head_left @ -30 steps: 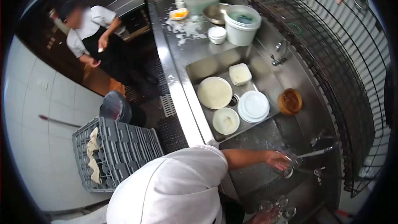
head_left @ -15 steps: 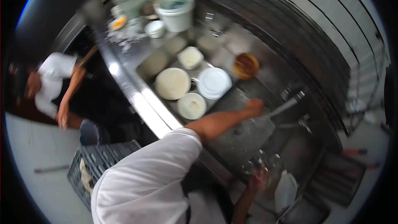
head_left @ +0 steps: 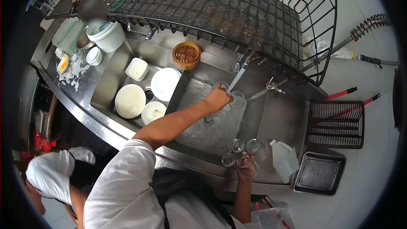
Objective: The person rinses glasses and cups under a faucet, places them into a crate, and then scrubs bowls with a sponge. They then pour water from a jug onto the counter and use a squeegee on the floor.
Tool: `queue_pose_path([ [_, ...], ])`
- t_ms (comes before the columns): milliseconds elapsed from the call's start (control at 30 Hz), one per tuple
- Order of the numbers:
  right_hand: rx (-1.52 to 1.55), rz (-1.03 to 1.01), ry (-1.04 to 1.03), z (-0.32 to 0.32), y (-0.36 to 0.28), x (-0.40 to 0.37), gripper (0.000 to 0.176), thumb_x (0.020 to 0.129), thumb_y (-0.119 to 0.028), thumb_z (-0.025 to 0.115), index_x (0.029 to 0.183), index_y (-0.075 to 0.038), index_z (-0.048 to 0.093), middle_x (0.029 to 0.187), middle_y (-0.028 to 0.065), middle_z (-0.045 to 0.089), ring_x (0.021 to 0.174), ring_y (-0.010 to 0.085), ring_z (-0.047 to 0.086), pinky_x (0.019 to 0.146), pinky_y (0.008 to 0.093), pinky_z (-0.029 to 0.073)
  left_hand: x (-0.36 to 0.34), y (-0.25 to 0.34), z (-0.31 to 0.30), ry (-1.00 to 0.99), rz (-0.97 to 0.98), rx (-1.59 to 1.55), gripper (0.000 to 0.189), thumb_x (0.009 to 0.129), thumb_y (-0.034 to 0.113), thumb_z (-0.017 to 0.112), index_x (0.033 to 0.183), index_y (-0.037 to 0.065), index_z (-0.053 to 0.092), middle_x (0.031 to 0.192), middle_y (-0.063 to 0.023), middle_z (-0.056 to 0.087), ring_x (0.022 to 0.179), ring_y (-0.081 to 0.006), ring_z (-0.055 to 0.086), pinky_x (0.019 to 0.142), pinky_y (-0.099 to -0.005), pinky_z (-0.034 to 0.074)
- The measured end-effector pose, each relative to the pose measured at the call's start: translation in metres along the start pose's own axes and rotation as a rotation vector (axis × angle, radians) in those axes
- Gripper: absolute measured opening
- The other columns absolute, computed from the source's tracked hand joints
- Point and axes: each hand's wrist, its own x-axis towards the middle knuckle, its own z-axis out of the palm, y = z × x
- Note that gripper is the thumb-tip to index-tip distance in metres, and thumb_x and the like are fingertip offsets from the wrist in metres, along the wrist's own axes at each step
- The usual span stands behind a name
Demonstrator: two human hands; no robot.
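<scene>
My left hand [head_left: 218, 100] is closed around a clear glass [head_left: 221, 87] in the right sink basin [head_left: 190, 123], beside the stream from the tap [head_left: 238, 64]. Another clear glass [head_left: 238, 99] shows right by its knuckles. At the basin's near right corner, my right hand [head_left: 247, 168] has its fingers wrapped round a clear glass [head_left: 246, 160]. Several more glasses stand close about it, among them one glass [head_left: 237, 145] and a second glass [head_left: 253, 145] just beyond the fingers.
White tubs [head_left: 130, 101] and a white lid [head_left: 165, 84] fill the left basin. A bamboo steamer [head_left: 186, 55] sits behind the divider. A wire rack [head_left: 203, 12] overhangs the back. To the right are a white jug [head_left: 285, 161], a black dish rack [head_left: 335, 124] and a metal tray [head_left: 320, 174]. A co-worker [head_left: 51, 176] bends at lower left.
My view has swung and steadied, bringing the wire rack into sight. The co-worker now appears lower and bent over. My left hand stays near the water stream, my right hand by the glasses.
</scene>
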Motion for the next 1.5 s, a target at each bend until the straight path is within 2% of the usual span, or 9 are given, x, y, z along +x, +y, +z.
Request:
queue_pose_path([
  [167,0.227,0.0,0.066,0.006,0.0,-0.008,0.033,0.089,0.002,0.062,0.119,-0.011,0.06,0.119,0.022,0.063,0.088,0.0252,0.07,0.068,0.0387,0.061,-0.012,-0.014,-0.004,-0.089,-0.103,-0.175,0.015,0.075,0.017,0.068,0.09,0.018,0.066,0.075,-0.0081,0.069,0.076,-0.0262,0.069,0.092,-0.0474,0.045],
  [267,0.097,-0.097,0.095,-0.006,0.008,-0.008,0.034,0.09,0.003,0.061,0.121,-0.011,0.059,0.119,0.0241,0.062,0.087,0.026,0.071,0.068,0.0385,0.062,-0.017,-0.007,-0.01,-0.116,-0.074,-0.153,0.015,0.075,0.016,0.07,0.09,0.018,0.066,0.075,-0.0082,0.068,0.075,-0.027,0.069,0.087,-0.0479,0.047],
  [367,0.287,0.042,0.052,0.006,-0.004,-0.003,0.035,0.089,0.003,0.061,0.122,-0.01,0.058,0.118,0.0235,0.063,0.086,0.0258,0.071,0.068,0.0375,0.062,-0.026,-0.002,-0.006,-0.039,-0.104,-0.248,0.017,0.075,0.013,0.069,0.092,0.016,0.067,0.075,-0.0093,0.068,0.075,-0.029,0.069,0.078,-0.0461,0.051],
  [433,0.096,0.056,0.034,0.005,-0.005,0.002,0.033,0.089,-0.004,0.064,0.12,-0.016,0.057,0.12,0.0165,0.062,0.087,0.023,0.069,0.067,0.0402,0.061,-0.026,0.0,-0.001,0.018,-0.181,-0.345,0.023,0.074,0.009,0.067,0.096,0.015,0.069,0.073,-0.0099,0.067,0.076,-0.03,0.068,0.073,-0.044,0.052],
  [933,0.003,0.105,-0.018,0.003,0.0,0.02,0.034,0.09,-0.005,0.062,0.12,-0.019,0.059,0.124,0.0118,0.061,0.096,0.0231,0.068,0.08,0.0443,0.059,0.028,-0.004,-0.025,-0.044,0.218,0.002,0.015,0.078,0.012,0.063,0.091,0.016,0.07,0.079,-0.0072,0.068,0.08,-0.0281,0.071,0.067,-0.0424,0.057],
  [1067,0.003,0.144,-0.028,-0.018,0.0,0.017,0.035,0.09,-0.005,0.061,0.122,-0.02,0.059,0.125,0.0129,0.06,0.1,0.0237,0.067,0.086,0.0469,0.057,0.022,-0.008,-0.018,-0.058,0.015,-0.137,0.015,0.078,0.011,0.062,0.09,0.015,0.07,0.082,-0.0101,0.07,0.081,-0.0303,0.071,0.068,-0.0431,0.057],
  [1233,0.054,0.156,0.11,0.003,-0.003,0.023,0.031,0.089,0.001,0.062,0.115,-0.014,0.06,0.118,0.0171,0.064,0.1,0.0253,0.066,0.08,0.0393,0.059,0.02,-0.005,-0.035,-0.179,-0.157,-0.118,0.015,0.077,0.01,0.062,0.089,0.013,0.07,0.083,-0.0149,0.07,0.079,-0.0334,0.07,0.071,-0.0452,0.056],
  [1333,0.055,0.185,0.121,-0.019,0.002,0.024,0.032,0.089,0.002,0.06,0.116,-0.013,0.06,0.122,0.0175,0.062,0.104,0.0268,0.065,0.083,0.0399,0.058,0.012,-0.017,-0.036,-0.005,-0.415,-0.332,0.013,0.077,0.013,0.064,0.089,0.011,0.07,0.078,-0.017,0.069,0.081,-0.0335,0.069,0.073,-0.0441,0.055],
  [1500,0.034,0.227,0.083,-0.037,0.004,0.028,0.035,0.086,0.003,0.06,0.118,-0.012,0.06,0.126,0.0169,0.06,0.107,0.0288,0.064,0.084,0.0413,0.057,-0.017,-0.013,-0.022,0.046,-0.489,-0.718,0.02,0.076,0.013,0.07,0.094,0.006,0.068,0.082,-0.0174,0.069,0.083,-0.0308,0.069,0.074,-0.0409,0.056],
])
